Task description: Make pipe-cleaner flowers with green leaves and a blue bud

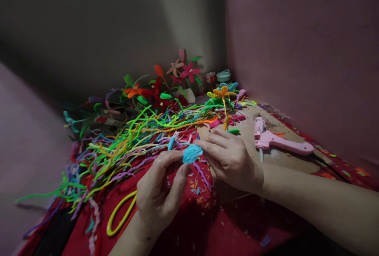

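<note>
left hand (156,197): fingers pinched on small light-blue fuzzy pipe-cleaner piece (192,153), perhaps a petal, above the middle of the counter (231,228) | right hand (229,157): fingers closed on its other side | pink plastic glue gun (278,141): lying near right edge

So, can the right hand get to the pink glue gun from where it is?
Probably yes: the glue gun lies on the board just beside the right hand, with nothing between. The hand must first release the blue piece.
</note>
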`<state>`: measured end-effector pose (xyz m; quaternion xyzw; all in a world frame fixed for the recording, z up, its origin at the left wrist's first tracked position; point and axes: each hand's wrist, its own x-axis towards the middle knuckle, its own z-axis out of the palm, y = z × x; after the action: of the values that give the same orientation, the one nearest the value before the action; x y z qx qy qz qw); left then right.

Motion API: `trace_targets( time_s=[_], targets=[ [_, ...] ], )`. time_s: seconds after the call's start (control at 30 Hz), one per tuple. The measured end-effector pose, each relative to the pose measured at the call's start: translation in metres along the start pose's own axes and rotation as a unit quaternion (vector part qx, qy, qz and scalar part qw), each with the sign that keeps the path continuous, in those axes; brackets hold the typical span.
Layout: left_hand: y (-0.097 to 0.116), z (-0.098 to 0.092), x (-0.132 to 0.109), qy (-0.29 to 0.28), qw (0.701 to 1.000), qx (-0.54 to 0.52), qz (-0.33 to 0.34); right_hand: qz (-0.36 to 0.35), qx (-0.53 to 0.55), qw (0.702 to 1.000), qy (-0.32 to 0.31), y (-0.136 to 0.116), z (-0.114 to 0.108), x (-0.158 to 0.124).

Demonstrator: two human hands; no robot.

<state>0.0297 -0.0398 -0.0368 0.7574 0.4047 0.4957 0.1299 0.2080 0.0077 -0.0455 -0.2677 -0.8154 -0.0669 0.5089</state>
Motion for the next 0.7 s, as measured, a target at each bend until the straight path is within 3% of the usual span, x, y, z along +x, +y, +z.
trace_targets(
  time_s=[0.7],
  targets=[
    [0.0016, -0.0035, 0.0033, -0.004, 0.997, 0.038, 0.070, -0.010, -0.007, 1.000, 0.019, 0.0000, -0.0001, -0.0012]
  ],
)
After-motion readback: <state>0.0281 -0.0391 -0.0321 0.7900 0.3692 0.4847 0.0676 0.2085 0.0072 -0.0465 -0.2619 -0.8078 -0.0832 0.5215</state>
